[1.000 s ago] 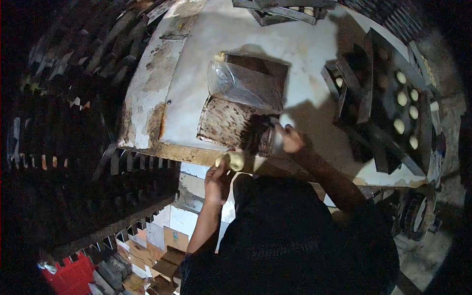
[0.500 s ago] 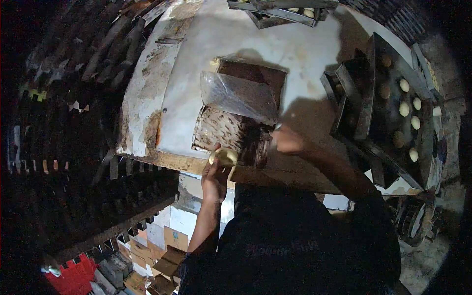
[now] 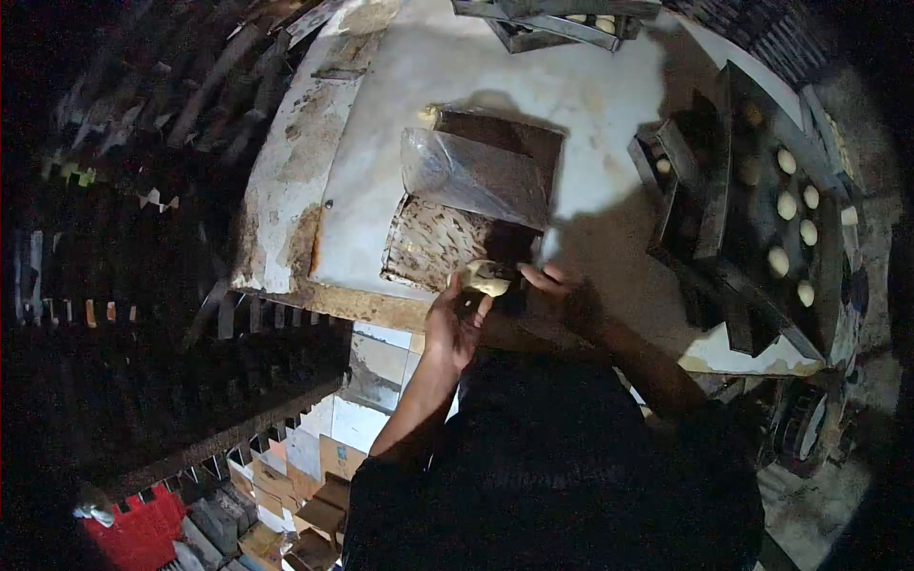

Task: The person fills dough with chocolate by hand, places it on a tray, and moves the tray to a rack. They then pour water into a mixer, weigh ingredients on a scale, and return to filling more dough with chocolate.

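Dim bakery counter (image 3: 590,95) carries a worn tray (image 3: 433,243); left hand (image 3: 455,324) grips the dough piece (image 3: 486,278) at its near edge; right hand (image 3: 547,283) touches it, fingers loose; best to press lightly and seat it flat.

red crate (image 3: 133,533) bottom left; tray of dough pieces (image 3: 762,205) right.

The right hand (image 3: 550,285), just right of the dough ball (image 3: 486,278), lies in deep shadow, so its grip cannot be read. Beyond the dough ball, a tray (image 3: 543,24) is cut off by the top edge. Left of the worktop (image 3: 381,171), everything sinks into darkness.
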The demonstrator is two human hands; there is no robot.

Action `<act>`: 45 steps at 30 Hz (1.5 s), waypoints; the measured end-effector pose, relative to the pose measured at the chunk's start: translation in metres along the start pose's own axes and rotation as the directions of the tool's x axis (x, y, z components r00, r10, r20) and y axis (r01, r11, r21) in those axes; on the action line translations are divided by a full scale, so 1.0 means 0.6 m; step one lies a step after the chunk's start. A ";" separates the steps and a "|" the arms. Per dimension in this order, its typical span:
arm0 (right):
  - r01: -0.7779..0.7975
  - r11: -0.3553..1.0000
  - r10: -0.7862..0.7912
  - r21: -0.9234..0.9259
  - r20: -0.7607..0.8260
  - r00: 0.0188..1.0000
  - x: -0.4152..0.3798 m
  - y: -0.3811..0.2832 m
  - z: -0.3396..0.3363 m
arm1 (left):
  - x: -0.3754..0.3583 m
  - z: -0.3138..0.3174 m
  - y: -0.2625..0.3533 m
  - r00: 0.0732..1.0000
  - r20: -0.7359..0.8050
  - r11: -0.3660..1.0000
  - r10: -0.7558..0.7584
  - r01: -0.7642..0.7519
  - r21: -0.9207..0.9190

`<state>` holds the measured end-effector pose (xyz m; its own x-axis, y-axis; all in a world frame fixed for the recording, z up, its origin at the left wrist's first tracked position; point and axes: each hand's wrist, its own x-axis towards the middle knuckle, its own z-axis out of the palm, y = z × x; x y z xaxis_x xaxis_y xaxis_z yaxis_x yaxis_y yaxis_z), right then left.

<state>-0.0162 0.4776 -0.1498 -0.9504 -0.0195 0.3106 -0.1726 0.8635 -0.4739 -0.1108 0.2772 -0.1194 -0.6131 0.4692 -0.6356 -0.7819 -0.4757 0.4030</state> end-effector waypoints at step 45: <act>0.255 0.890 -0.215 0.378 -0.147 0.966 -0.018 -0.667 -0.078 | -0.503 -0.207 0.093 0.083 0.696 -0.539 0.713 -0.569 0.621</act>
<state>0.0754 0.1555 0.0749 -0.8425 -0.1304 0.5226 -0.4942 0.5731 -0.6537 0.0451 0.0164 0.0130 -0.6874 0.2178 0.6928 0.7004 0.4510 0.5532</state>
